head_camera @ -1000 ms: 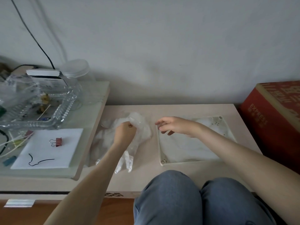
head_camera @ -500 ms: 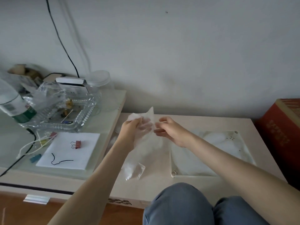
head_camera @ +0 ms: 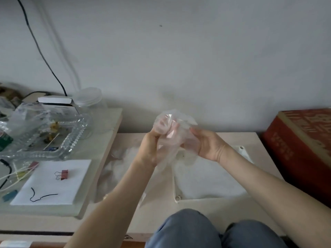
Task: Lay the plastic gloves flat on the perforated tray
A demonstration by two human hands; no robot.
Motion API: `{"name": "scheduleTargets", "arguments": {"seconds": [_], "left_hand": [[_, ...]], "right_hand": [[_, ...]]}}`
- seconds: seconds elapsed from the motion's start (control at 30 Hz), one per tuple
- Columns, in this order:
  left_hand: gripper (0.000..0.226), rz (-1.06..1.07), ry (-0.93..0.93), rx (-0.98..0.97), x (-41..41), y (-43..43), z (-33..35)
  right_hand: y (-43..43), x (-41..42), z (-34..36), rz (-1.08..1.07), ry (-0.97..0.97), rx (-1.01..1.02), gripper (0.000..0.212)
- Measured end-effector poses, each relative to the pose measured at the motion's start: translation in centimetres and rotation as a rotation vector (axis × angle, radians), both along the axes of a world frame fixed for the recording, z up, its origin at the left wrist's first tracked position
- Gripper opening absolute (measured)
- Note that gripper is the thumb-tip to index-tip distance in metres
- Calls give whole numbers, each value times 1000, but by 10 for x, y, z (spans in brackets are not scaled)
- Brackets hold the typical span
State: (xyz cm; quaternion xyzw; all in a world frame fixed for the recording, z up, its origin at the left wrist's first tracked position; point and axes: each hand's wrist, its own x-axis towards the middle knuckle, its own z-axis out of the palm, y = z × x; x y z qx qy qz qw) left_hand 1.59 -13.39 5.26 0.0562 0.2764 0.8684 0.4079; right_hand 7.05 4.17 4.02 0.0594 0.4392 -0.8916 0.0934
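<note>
Pale grey wall is rising behind the low beige counter (head_camera: 188, 210) where a person is sitting, knees in blue jeans (head_camera: 186, 230) pressing up to its near edge. Above the middle of the counter, the left grip (head_camera: 150, 147) is curling its fingers around a crumpled plastic glove (head_camera: 172, 127), and the right grip (head_camera: 207, 145) is pinching the same glove from the other side, so both are holding it up off the surface. Just below and toward the right edge, the perforated tray (head_camera: 176, 197) is lying flat; its floor is looking pale and filmy, and I cannot tell whether a glove is lying there. A loose heap of gloves (head_camera: 121, 158) is sitting by the counter's left edge. Off the right edge, a red box (head_camera: 300, 145) is standing. On the higher counter (head_camera: 100, 158) to the left, a glass dish (head_camera: 71, 138) is sitting toward the far edge, and a binder clip (head_camera: 62, 174) is resting on a white sheet (head_camera: 71, 190) nearer the front.
</note>
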Motion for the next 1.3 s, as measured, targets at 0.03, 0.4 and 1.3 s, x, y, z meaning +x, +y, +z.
{"name": "scheduleTargets", "arguments": {"seconds": [0.03, 0.4, 1.3], "left_hand": [[41, -4, -7, 12, 0, 2, 0], [32, -326, 352, -532, -12, 32, -24], [27, -7, 201, -1057, 15, 66, -107]], "right_hand": [[8, 3, 2, -27, -4, 28, 25], [84, 43, 17, 80, -136, 651, 3], [144, 45, -85, -201, -266, 1140, 16]]}}
